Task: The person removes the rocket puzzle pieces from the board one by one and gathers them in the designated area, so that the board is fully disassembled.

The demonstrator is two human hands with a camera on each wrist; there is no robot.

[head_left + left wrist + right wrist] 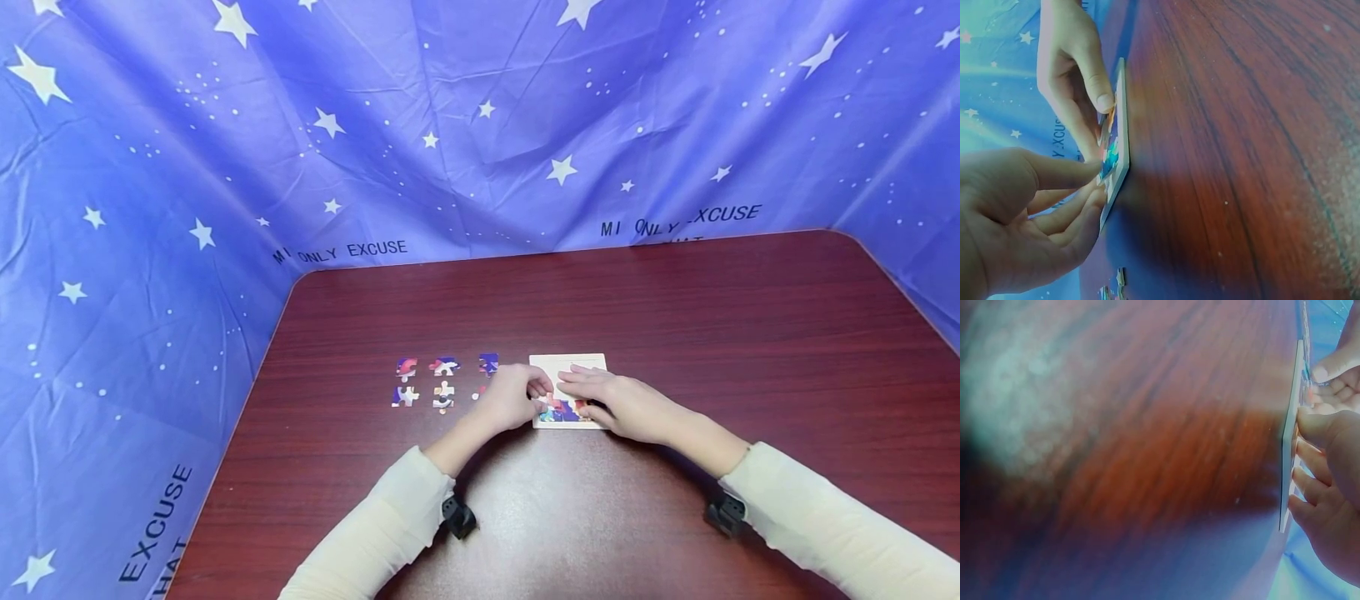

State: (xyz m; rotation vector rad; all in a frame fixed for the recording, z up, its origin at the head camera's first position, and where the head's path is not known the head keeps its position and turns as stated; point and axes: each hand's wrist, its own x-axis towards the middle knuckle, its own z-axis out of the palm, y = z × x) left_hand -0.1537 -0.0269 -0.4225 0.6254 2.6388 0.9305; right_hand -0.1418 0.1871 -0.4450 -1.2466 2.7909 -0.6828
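A shallow cream puzzle tray [546, 361] lies on the table with colourful jigsaw pieces [567, 412] along its near side. My left hand [513, 398] is at the tray's left edge. In the left wrist view its thumb and fingers pinch a teal-and-red jigsaw piece [1109, 167] low over the near left corner. From the right, my right hand [626, 406] rests on the tray with its fingers stretched across it. Its thumb touches the pieces near the front edge, and the fingers cover part of the tray's right half.
Left of the tray, several loose jigsaw pieces [444, 395] lie in two rows on the dark red wooden table [360, 500]. The left hand partly hides the nearest one. A blue star-patterned cloth [450, 183] hangs behind and beside the table. Each wrist wears a black camera [459, 517].
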